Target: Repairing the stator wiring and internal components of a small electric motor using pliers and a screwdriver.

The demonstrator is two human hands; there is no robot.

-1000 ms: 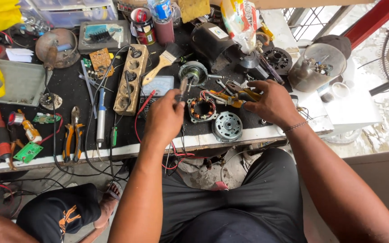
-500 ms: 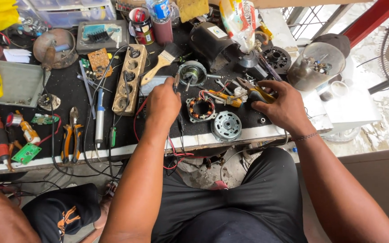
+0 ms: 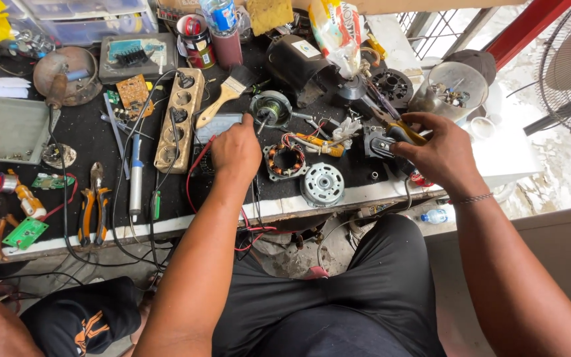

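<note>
- Left hand (image 3: 236, 151) resting knuckles-up on the black bench mat (image 3: 94, 142), fingers curled together, index finger stretched toward a small grey meter (image 3: 218, 125) lying partly under it; whether anything is pinched beneath, cannot tell.
- Right hand (image 3: 434, 153) raised just above the right end of the bench, fingers clamped on pliers with yellow-and-black handles (image 3: 401, 134), tips pointing to the far left.
- Between the two hands: a copper-wound stator (image 3: 285, 160) with red and white leads, and, just nearer, a round silver motor cover (image 3: 322, 184) close to the bench's near edge.
- Just beyond the left hand: a paintbrush (image 3: 225, 97) with a pale wooden handle, and to its right a round coil part (image 3: 270, 109).
- Left of the left hand: a beige power strip (image 3: 178, 119) lying far-to-near, then a blue-and-silver soldering iron (image 3: 135, 178), then orange-handled pliers (image 3: 93, 205) near the front edge.
- Far right: a clear round bowl (image 3: 454, 89) holding small parts, beside a black motor housing (image 3: 297, 61).
- Red and black wires (image 3: 252, 231) hanging off the near edge over the lap.
</note>
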